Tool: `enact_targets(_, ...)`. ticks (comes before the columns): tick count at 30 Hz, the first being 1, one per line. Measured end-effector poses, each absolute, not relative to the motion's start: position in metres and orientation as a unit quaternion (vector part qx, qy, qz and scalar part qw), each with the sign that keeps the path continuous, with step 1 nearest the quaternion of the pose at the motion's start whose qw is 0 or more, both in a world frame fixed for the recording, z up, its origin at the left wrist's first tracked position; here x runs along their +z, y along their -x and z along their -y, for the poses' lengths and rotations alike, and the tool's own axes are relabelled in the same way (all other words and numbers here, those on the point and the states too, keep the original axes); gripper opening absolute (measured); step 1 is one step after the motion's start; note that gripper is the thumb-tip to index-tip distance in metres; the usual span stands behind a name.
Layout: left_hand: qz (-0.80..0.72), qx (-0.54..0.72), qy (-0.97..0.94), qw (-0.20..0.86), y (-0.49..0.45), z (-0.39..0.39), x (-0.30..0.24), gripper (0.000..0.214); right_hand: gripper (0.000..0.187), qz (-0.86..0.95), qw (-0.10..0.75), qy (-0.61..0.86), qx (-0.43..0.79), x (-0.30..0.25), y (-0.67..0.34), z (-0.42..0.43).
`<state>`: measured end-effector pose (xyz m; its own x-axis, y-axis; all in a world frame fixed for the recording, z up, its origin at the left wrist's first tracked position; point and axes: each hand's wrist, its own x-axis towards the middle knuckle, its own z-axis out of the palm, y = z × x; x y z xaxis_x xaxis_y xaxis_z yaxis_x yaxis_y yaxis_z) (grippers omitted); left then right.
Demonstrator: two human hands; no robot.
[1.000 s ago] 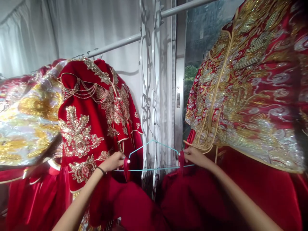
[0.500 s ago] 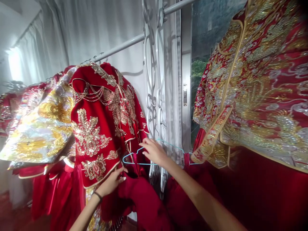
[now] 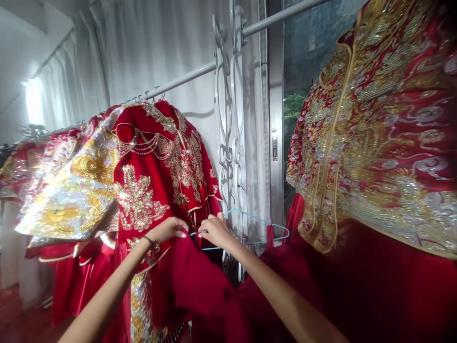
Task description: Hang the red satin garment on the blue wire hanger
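A thin light-blue wire hanger (image 3: 250, 220) hangs low in front of me, with a plain red garment (image 3: 200, 286) draped from it. My left hand (image 3: 167, 230) is closed on the red fabric at the hanger's left end. My right hand (image 3: 214, 229) is right beside it, fingers curled round the hanger's left shoulder. A red strap (image 3: 270, 236) loops over the hanger's right end.
Several red robes with gold embroidery (image 3: 157, 171) hang on a white rail (image 3: 185, 78) at the left. A large red and gold jacket (image 3: 378, 128) hangs at the right. Between them stand a white scrolled metal post (image 3: 228, 119), white curtains and a window frame.
My right hand has moved from the hanger's right end across to its left shoulder. My left hand dropped to the fabric, then rose again to the hanger's left end. The view has swung left.
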<state>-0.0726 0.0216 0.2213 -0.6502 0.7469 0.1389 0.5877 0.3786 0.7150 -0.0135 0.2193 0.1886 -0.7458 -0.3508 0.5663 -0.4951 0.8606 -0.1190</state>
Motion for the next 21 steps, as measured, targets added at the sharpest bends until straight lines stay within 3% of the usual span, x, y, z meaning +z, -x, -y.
enact_targets(4,-0.794,0.405,-0.433,0.132,0.074,-0.047,0.225,0.020,0.017,0.921,0.300,-0.206,0.137,0.182,0.019,-0.218)
enact_targets(9,-0.741,0.553,-0.370,0.095,0.085,-0.056,0.187,0.034,0.012,0.924,0.316,-0.180,0.120,0.173,0.027,-0.215)
enact_targets(14,-0.741,0.572,-0.349,-0.050,0.076,-0.064,0.175,0.035,0.044,0.880,0.437,-0.132,0.128,0.170,-0.006,-0.237)
enact_targets(18,-0.748,0.540,-0.350,-0.160,0.040,-0.098,0.172,0.018,0.032,0.819,0.516,0.150,0.201,0.148,-0.064,-0.307)
enact_targets(21,-0.765,0.479,-0.422,-0.087,0.021,-0.155,0.157,0.023,0.047,0.827,0.390,0.335,0.226,0.126,-0.093,-0.361)
